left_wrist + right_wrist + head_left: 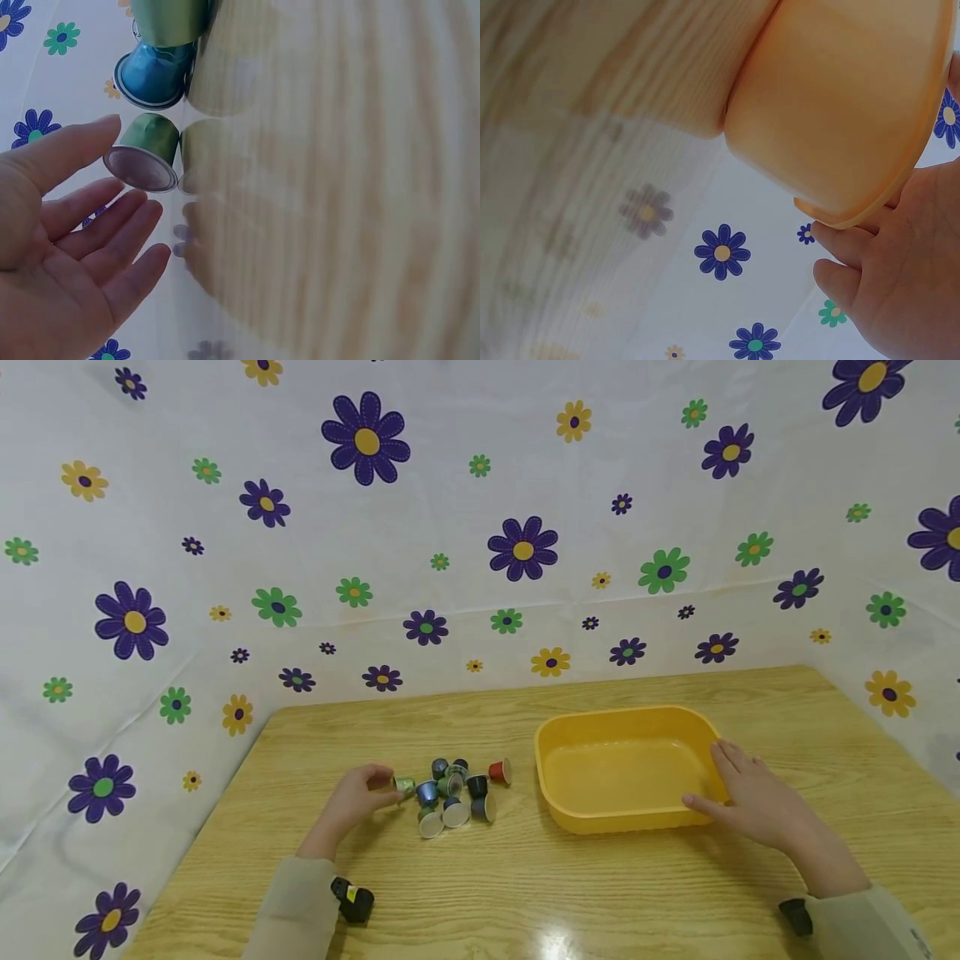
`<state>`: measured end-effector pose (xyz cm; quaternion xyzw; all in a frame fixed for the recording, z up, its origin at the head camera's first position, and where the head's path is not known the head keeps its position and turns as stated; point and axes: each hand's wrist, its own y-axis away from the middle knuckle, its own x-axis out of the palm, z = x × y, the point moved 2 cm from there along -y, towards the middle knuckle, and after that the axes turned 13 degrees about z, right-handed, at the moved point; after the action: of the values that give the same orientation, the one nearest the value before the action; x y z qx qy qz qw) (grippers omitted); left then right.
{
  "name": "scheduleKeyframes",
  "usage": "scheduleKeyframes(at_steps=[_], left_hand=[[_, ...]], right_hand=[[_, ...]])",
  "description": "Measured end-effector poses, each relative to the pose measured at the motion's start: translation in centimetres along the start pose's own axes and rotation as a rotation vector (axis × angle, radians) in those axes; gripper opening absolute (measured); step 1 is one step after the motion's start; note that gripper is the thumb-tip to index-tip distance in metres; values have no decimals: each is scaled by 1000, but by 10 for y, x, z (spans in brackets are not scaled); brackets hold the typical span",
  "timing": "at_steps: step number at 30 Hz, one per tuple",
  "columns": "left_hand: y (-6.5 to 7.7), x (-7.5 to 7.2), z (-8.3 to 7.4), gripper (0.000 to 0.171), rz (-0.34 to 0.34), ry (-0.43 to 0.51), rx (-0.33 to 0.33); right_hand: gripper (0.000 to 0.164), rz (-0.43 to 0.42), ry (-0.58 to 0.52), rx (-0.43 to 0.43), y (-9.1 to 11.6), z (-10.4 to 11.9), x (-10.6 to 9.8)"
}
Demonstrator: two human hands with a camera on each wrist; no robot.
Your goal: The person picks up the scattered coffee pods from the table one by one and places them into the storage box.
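My left hand (360, 795) is at the left end of a cluster of coffee capsules, thumb and fingers spread beside a light green capsule (404, 787). In the left wrist view, that hand (90, 240) has its thumb and fingers on either side of a green capsule's (146, 154) foil rim, not closed round it. A blue capsule (154, 75) stands behind it. My right hand (757, 802) rests on the right rim of a yellow plastic basin (622, 820), fingers fairly straight. The right wrist view has the hand (907, 262) touching the basin's rim (855, 214).
Several capsules lie close together, among them a black one (477, 786), a silver-lidded one (455, 813) and a red one (500, 772) nearest the basin. The wood-grain table (465, 893) ends at a flowered white sheet (450, 510). A black device (354, 902) is at the left wrist.
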<state>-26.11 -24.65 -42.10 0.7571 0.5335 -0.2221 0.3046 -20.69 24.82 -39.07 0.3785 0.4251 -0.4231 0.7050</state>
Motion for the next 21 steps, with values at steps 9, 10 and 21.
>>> scheduleKeyframes(at_steps=[9, 10, 21], left_hand=[[-3, 2, -3, 43, 3, -48, -10], [-3, 2, -3, 43, 3, -49, -14], [-4, 6, -10, 44, 4, -119, -28]], right_hand=[[94, -3, 16, 2, -1, 0, 0], [94, -3, 16, 2, -1, 0, -1], [94, -1, 12, 5, 0, 2, -1]])
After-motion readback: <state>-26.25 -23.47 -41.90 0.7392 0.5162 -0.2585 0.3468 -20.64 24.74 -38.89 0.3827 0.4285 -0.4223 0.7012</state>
